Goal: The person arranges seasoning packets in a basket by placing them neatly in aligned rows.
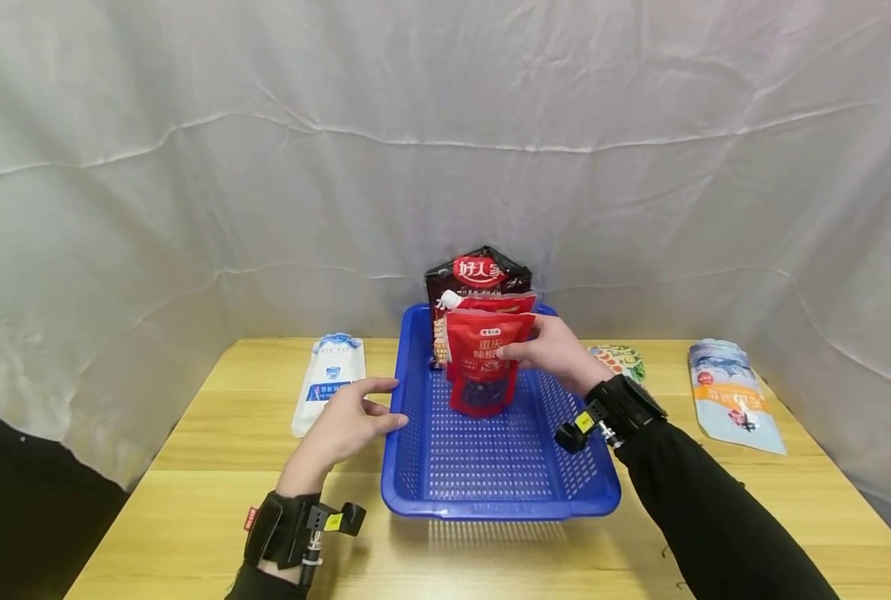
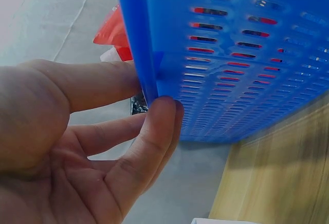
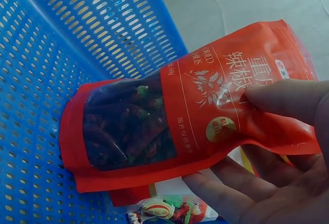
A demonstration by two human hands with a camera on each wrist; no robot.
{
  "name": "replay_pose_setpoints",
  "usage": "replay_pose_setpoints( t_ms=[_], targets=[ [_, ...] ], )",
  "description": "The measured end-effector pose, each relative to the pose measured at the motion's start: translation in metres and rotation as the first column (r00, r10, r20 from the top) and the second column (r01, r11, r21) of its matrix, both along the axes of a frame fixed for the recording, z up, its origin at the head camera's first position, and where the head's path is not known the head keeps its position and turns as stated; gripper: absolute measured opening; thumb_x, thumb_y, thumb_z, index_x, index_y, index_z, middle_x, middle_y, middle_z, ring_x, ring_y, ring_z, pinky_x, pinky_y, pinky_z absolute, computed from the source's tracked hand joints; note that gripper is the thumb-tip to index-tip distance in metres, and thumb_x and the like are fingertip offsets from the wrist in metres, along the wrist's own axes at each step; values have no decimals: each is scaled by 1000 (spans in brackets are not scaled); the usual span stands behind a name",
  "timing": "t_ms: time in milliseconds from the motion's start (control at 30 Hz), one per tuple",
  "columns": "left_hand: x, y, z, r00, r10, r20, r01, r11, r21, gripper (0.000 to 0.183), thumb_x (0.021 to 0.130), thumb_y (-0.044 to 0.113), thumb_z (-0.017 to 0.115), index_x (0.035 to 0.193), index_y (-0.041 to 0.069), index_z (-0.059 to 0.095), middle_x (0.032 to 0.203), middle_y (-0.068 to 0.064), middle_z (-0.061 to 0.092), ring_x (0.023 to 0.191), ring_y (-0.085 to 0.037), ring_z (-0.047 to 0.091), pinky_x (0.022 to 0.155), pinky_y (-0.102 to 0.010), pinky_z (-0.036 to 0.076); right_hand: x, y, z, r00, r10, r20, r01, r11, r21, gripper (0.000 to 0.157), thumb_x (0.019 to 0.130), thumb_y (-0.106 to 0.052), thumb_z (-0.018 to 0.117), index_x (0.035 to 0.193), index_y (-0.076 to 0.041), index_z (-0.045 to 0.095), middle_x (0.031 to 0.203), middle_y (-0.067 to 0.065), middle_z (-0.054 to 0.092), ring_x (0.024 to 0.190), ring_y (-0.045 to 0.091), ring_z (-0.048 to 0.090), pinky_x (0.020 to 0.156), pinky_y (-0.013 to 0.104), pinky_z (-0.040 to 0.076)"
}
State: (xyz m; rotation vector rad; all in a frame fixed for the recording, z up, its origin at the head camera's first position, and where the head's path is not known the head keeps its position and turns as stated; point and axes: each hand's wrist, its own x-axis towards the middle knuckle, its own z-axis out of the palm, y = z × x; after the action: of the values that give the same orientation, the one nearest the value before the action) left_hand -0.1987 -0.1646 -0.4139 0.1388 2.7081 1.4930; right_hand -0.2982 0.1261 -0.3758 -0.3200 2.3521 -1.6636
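In the head view, my right hand [image 1: 553, 350] pinches a red pouch of dried chilies [image 1: 483, 358], thumb on its front and fingers behind. The pouch stands upright inside a blue plastic basket [image 1: 501, 508]; dark chilies show through its clear window [image 3: 128, 126] in the right wrist view. My left hand [image 1: 343, 421] pinches the basket's left rim [image 2: 139, 39] between thumb and fingers. Just behind the chili pouch is another red pouch with a white spout [image 1: 451, 300], partly hidden. A tall black bag with a red label [image 1: 478, 271] stands at the basket's far end.
Left of the basket, a white and blue packet [image 1: 328, 379] lies on the wooden table [image 1: 212, 492]. To the right lie a colourful packet [image 1: 619, 361], partly behind my right wrist, and a light blue and orange packet [image 1: 733, 396]. A grey curtain [image 1: 340, 208] hangs behind.
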Motion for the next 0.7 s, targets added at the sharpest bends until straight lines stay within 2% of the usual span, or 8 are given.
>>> replay_pose_setpoints(
  t_ms=[233, 467, 600, 700],
  targets=[
    [0, 0, 0, 1000, -2, 9, 2, 1000, 16, 56, 74, 22, 75, 124, 11, 52, 88, -7, 67, 74, -13, 60, 62, -35, 53, 1, 3, -4, 999, -31, -9, 32, 999, 31, 67, 68, -29, 79, 124, -11, 48, 114, 8, 56, 99, 23, 53, 79, 42, 51],
    [1, -1, 2, 1000, 3, 19, -3, 1000, -3, 56, 74, 23, 75, 125, 14, 52, 86, -5, 67, 74, -12, 60, 63, -35, 52, 14, 17, 7, 999, -19, -46, 21, 998, 53, 73, 68, -32, 78, 130, -13, 45, 121, 9, 54, 101, 22, 53, 83, 45, 49],
    [0, -2, 3, 1000, 1, 29, -1, 1000, 1, 57, 74, 24, 74, 125, 14, 51, 86, -5, 67, 74, -12, 60, 64, -36, 52, 23, 33, 18, 994, -5, -106, 11, 998, 55, 71, 70, -35, 77, 130, -14, 45, 124, 9, 53, 100, 19, 55, 88, 48, 46],
    [0, -3, 2, 999, 0, 34, 0, 1000, 2, 57, 75, 24, 74, 126, 15, 51, 87, -5, 67, 74, -13, 61, 64, -36, 52, 30, 47, 26, 980, -15, -198, 31, 997, 76, 66, 73, -39, 74, 128, -17, 47, 124, 5, 53, 102, 16, 54, 87, 46, 47]
  ],
)
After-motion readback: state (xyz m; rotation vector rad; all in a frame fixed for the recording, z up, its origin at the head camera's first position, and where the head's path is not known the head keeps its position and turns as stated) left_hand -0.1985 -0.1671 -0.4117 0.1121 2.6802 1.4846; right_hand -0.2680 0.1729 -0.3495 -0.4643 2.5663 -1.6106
